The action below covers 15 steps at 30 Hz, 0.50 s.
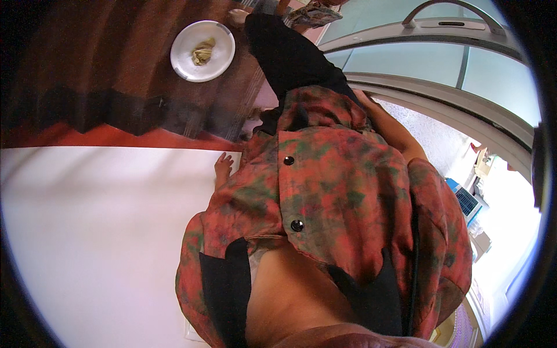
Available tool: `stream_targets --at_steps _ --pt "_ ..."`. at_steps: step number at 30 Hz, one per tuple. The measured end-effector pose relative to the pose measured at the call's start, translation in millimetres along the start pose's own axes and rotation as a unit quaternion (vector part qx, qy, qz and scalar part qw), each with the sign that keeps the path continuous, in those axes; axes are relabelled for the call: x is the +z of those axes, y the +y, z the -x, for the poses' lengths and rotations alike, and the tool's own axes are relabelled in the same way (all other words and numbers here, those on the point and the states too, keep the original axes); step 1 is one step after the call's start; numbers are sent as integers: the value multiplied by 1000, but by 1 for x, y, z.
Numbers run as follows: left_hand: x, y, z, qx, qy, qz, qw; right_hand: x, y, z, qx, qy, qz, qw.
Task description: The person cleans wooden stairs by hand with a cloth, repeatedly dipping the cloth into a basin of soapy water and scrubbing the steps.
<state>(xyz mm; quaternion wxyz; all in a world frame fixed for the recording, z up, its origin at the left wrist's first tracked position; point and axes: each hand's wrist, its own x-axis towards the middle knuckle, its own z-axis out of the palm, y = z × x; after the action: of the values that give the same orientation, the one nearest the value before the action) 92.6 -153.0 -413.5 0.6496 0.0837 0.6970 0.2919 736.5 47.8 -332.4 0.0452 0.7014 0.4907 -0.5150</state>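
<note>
My left hand (224, 165) is low at my left side, fingers apart and holding nothing, close to the white surface (100, 235) and the red band (109, 137) along its edge. At my right hip, my right forearm (391, 124) reaches past my tie-dyed red and green shirt (343, 195). Only a bit of my right hand (359, 95) shows beside my black trousers (300, 61), so its grip is hidden. Ahead to the left, a white round plate (180, 54) rests on a dark brown surface (130, 52). A crumpled yellow-green item (203, 52) lies on the plate.
To the right stands a glass door (431, 58) with a metal frame and a curved handle (452, 5). Bright space beyond it holds a blue-edged object (465, 200). A bare foot (238, 17) and a patterned cloth item (314, 16) are at the top.
</note>
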Motion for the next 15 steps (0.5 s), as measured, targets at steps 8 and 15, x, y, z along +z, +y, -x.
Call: stream_targets --at_steps 8,15 --pt "14 16 -2 -16 18 -76 997 15 6 10 -38 95 71 992" --pt "20 34 -4 -24 28 -119 992 16 6 21 -40 138 78 987"
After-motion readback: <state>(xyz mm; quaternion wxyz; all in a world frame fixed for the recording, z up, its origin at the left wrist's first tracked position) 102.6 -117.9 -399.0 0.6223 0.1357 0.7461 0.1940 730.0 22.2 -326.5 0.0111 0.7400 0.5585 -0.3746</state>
